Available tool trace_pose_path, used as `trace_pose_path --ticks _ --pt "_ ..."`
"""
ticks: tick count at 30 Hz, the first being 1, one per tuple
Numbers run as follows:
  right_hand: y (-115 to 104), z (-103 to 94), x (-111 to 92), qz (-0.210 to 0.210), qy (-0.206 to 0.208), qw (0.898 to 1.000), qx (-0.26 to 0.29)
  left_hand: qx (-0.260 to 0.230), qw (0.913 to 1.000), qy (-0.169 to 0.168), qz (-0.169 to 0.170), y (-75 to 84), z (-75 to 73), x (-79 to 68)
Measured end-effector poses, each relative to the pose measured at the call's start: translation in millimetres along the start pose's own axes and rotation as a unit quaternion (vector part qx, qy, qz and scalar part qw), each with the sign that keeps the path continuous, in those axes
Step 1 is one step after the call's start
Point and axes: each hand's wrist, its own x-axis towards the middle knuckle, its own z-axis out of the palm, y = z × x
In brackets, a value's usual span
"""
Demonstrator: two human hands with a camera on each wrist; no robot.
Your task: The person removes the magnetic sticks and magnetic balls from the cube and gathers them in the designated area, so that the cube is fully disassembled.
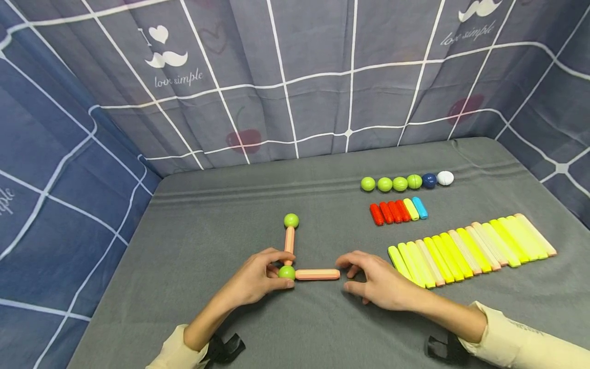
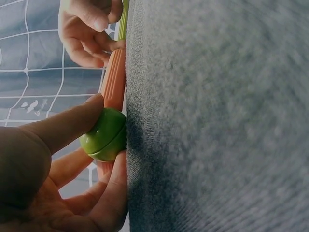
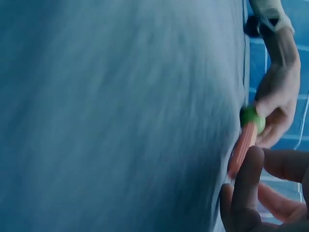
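Note:
My left hand (image 1: 255, 277) pinches a green ball (image 1: 287, 272) between thumb and fingers; the left wrist view shows the thumb on one side of this ball (image 2: 105, 135). From the ball a ribbed pink stick (image 1: 318, 274) runs to the right along the cloth. Another pink stick (image 1: 289, 241) leads away from me to a second green ball (image 1: 291, 220). Beside the free end of the right-hand stick is my right hand (image 1: 380, 282), its fingers loosely bent and thumb apart. In the right wrist view, fingers partly overlap that stick (image 3: 243, 150); contact is unclear.
A long row of yellow and pale pink sticks (image 1: 475, 248) lies at the right. Behind it are short red rods (image 1: 389, 211), one yellow and one blue. Farther back stand several green balls (image 1: 399, 184), a dark blue ball (image 1: 429, 180) and a white ball (image 1: 445, 178).

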Motion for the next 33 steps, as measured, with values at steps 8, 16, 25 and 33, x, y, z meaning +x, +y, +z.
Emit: trace_pose_path --ticks 8,16,25,33 --pt "-4.0 13.9 14.8 0.0 0.012 0.999 -0.032 0.003 1.0 0.001 -0.001 -0.5 0.5 0.1" --pt "-2.4 14.4 22.7 -0.015 0.016 0.998 -0.055 0.0 1.0 0.003 0.002 -0.4 0.4 0.5" --pt "-3.4 15.8 21.0 -0.007 -0.03 0.999 0.041 0.0 1.0 0.003 -0.001 -0.8 0.2 -0.7" --pt "-3.2 15.3 18.7 -0.015 -0.037 0.999 0.018 0.026 0.9993 0.022 -0.015 3.5 3.4 1.0"
